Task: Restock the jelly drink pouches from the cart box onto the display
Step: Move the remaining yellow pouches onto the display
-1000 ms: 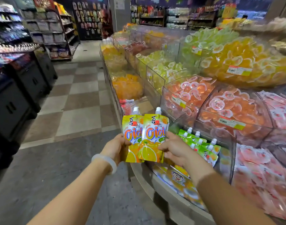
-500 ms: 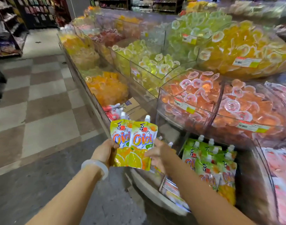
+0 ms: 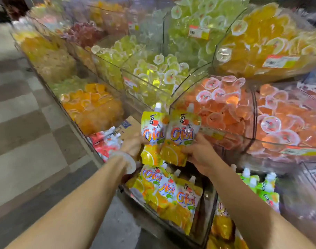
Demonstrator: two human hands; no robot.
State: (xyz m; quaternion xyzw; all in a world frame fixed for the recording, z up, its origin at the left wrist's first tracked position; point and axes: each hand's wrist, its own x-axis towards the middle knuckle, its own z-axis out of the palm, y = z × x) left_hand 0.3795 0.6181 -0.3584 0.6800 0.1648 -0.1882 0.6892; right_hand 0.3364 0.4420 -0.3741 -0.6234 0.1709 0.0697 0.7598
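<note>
I see both arms stretched forward, my left hand (image 3: 134, 146) and right hand (image 3: 198, 153) each gripping an orange pouch (image 3: 180, 139), fingers curled on its edges, held upright. At 6 o'clock below them sits a bin of orange pouches (image 3: 173, 198); green pouches (image 3: 261, 186) lie at 4 o'clock.

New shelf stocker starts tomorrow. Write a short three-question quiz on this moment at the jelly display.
1. True or false: each hand holds one yellow pouch.
2. What lies in the bin straight below the held pouches? A) green pouches B) yellow pouches C) orange jelly cups
3. Fill in: the clear bin right of the held pouches is full of ______ jelly cups.

Key
1. True: left hand on the left pouch, right hand on the right one, white caps up.
2. B: the green pouches lie in the next bin to the right.
3. Orange.
</note>
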